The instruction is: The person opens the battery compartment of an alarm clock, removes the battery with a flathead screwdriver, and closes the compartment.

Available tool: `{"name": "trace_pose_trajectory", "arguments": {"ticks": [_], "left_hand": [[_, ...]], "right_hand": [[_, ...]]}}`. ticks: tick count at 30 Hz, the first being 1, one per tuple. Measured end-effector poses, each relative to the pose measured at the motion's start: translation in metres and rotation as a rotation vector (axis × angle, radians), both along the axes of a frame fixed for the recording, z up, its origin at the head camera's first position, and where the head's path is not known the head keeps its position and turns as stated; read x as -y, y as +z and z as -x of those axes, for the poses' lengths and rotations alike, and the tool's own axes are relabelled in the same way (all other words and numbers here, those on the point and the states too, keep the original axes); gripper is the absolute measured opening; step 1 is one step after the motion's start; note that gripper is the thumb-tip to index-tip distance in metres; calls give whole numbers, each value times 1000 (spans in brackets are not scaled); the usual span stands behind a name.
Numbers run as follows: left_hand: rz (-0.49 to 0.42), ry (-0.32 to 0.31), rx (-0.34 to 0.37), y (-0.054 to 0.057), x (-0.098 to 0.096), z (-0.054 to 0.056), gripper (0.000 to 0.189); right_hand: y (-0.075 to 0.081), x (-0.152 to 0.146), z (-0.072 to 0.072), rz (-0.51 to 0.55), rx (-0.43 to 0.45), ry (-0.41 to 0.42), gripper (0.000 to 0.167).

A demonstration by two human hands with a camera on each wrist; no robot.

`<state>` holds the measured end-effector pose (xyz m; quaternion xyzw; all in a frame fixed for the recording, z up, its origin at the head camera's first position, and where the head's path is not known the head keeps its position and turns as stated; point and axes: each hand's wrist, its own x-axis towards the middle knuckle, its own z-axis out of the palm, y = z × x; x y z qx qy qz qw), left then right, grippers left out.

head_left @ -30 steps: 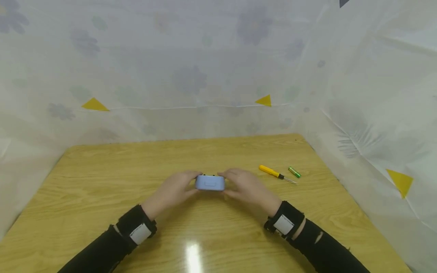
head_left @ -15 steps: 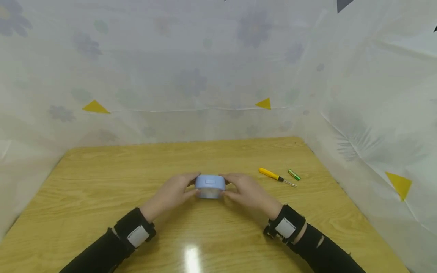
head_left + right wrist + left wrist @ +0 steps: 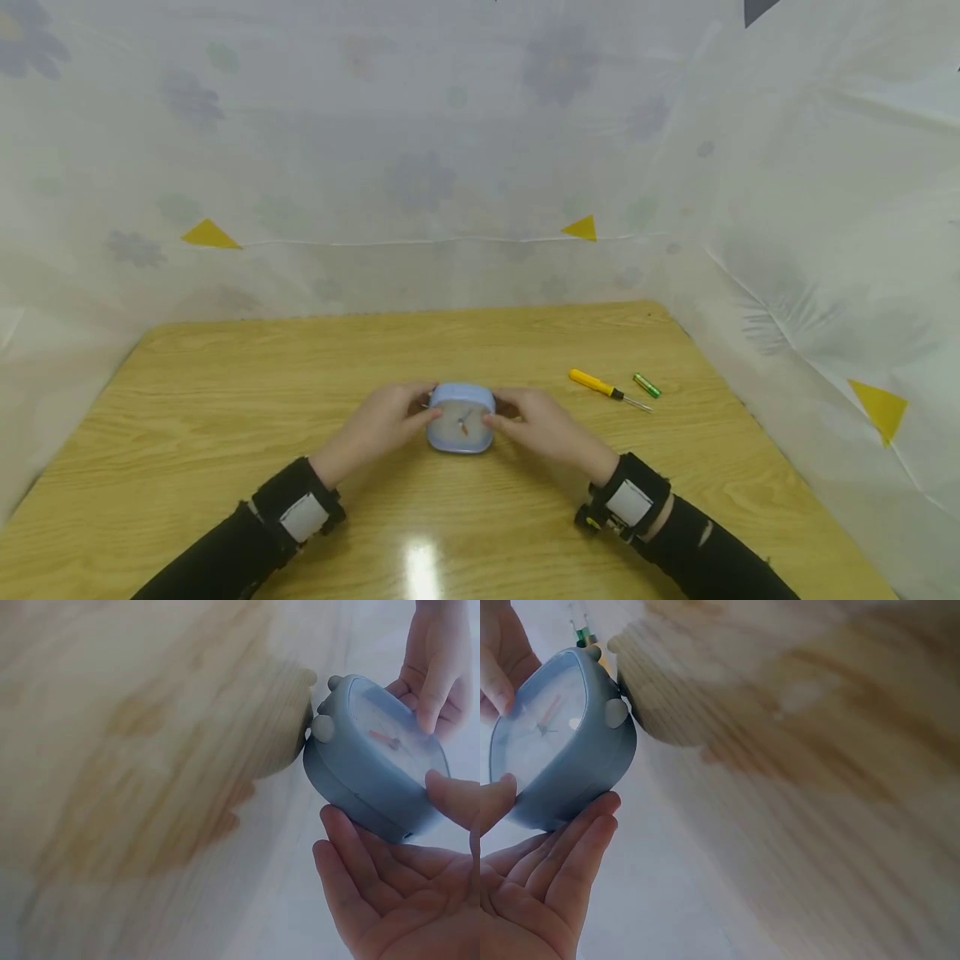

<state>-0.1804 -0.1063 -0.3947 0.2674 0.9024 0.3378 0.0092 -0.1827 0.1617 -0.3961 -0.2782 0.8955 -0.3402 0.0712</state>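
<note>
A light-blue alarm clock [image 3: 462, 393] with rounded corners is between my two hands at the middle of the table, its dial and hands turned up toward me. My left hand [image 3: 382, 422] grips one side, thumb over the front rim and fingers behind. On the other side my right hand [image 3: 546, 425] holds it the same way, thumb at the edge of the face. In the left wrist view the clock [image 3: 592, 761] leans back with its small round feet [image 3: 616, 713] right at the table surface. The clock's back is hidden in the head view.
A yellow-handled screwdriver [image 3: 596, 383] lies on the wooden table [image 3: 300, 358] to the right of the hands. Just beyond its tip is a green battery [image 3: 647, 385]. Pale flowered sheeting [image 3: 420, 125] with yellow triangles hangs behind the table and along its right side.
The clock has been tilted between both hands: earlier only its blue top side showed, now its face shows. It also sits slightly lower in view. Screwdriver and battery stay put.
</note>
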Motion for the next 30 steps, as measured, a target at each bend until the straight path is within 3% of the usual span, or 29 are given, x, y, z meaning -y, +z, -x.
{"name": "trace_pose_trajectory", "arguments": {"ticks": [8,17,22,30], "left_hand": [[-22,40,7,-2,-2,6,35],[29,140,45,-2,-9,11,31],[55,160,26,-1,-12,15,24],[101,190,15,-1,-15,21,23]], "right_hand": [[-6,4,5,25,69,-126,46],[-10,9,13,20,-33,-194,36],[-9,10,15,28,-103,-223,30],[-6,13,19,6,-88,-296,26]]}}
